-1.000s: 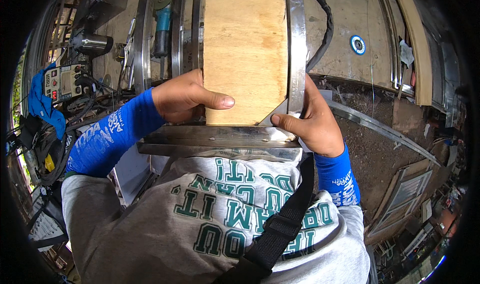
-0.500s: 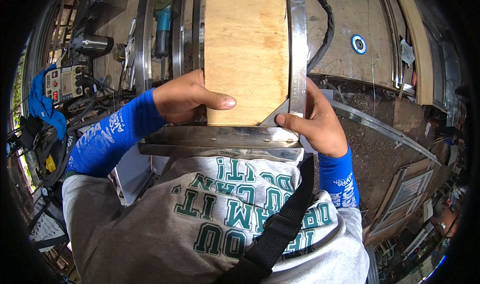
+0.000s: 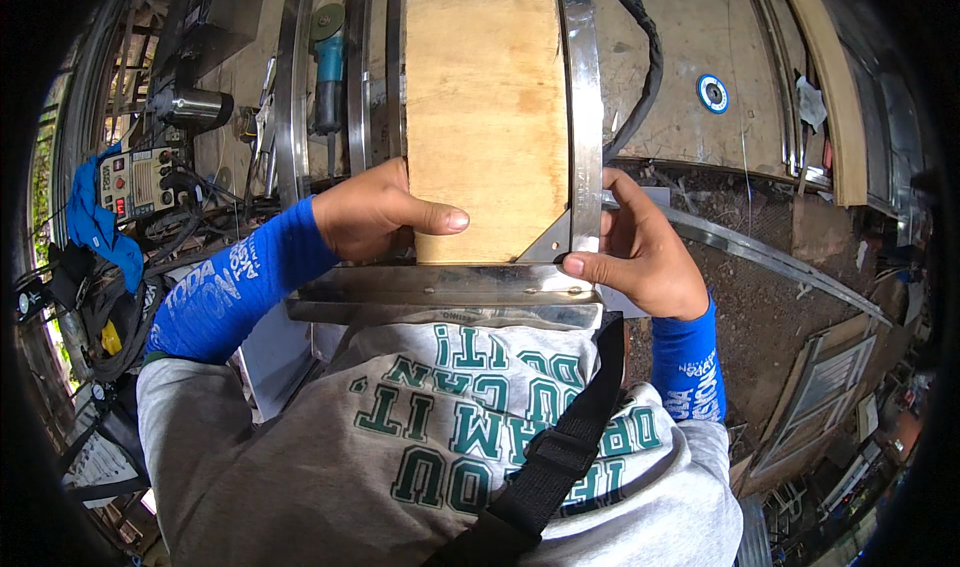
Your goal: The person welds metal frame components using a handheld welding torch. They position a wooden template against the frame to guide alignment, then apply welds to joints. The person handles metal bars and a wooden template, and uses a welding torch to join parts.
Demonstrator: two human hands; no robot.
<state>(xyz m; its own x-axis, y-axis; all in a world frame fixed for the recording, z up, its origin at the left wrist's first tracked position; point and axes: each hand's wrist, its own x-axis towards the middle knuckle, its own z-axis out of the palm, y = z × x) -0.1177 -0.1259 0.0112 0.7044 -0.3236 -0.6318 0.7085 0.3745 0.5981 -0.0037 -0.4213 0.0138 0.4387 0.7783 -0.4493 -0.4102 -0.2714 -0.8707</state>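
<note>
A pale plywood board (image 3: 485,117) lies against a shiny metal frame, one bar (image 3: 586,97) along its right edge and a crossbar (image 3: 460,283) along its near end. My left hand (image 3: 385,210) is closed on the board's left edge, thumb flat on top and fingers hidden below. At the near right corner, a dark triangular plate (image 3: 548,243) with small holes sits on the board between the two bars. Beside it my right hand (image 3: 645,252) grips the frame corner, thumb resting where the bars meet and fingers curled round the outer side.
Beyond the left bars lies a teal angle grinder (image 3: 328,67). A welding machine (image 3: 138,182) with cables stands at the left, a blue cloth (image 3: 100,227) beside it. A blue-rimmed disc (image 3: 713,93) rests on the tabletop at the right. A curved metal strip (image 3: 770,252) crosses the right side.
The board and frame sit slightly lower in view. My right thumb has slid off the triangular plate onto the frame corner, and its fingers show more on the outer side. The left hand keeps its grip.
</note>
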